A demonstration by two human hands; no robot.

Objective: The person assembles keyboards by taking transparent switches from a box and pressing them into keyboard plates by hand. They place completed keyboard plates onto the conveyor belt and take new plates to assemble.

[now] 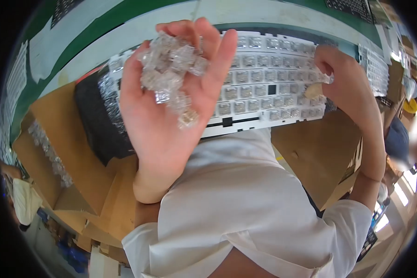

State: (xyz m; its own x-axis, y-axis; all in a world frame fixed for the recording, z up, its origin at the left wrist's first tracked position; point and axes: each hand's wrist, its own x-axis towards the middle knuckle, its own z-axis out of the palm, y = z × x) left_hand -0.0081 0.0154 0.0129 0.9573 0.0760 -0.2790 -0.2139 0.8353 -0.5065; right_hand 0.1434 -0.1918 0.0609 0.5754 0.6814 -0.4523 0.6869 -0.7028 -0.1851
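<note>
My left hand [162,125] is raised palm up, its fingers curled around a heap of clear keyboard switches [169,69]. Behind it lies a white keyboard plate [238,119], set with rows of clear switches; one square opening shows dark among them. My left hand hides part of the plate's left side. At the plate's right end, my right hand [340,76] has its fingers pinched together just over the switches. A pale yellow cover [314,91] sits on one of its digits. A small clear glint shows at the fingertips, too small to name.
Under the plate is a dark padded support [95,123]. To the left stands a cardboard box [74,153] with loose clear switches [51,155] inside; another cardboard box [319,157] stands below right. More white plates [374,69] lie at the far right. Other people are at the edges.
</note>
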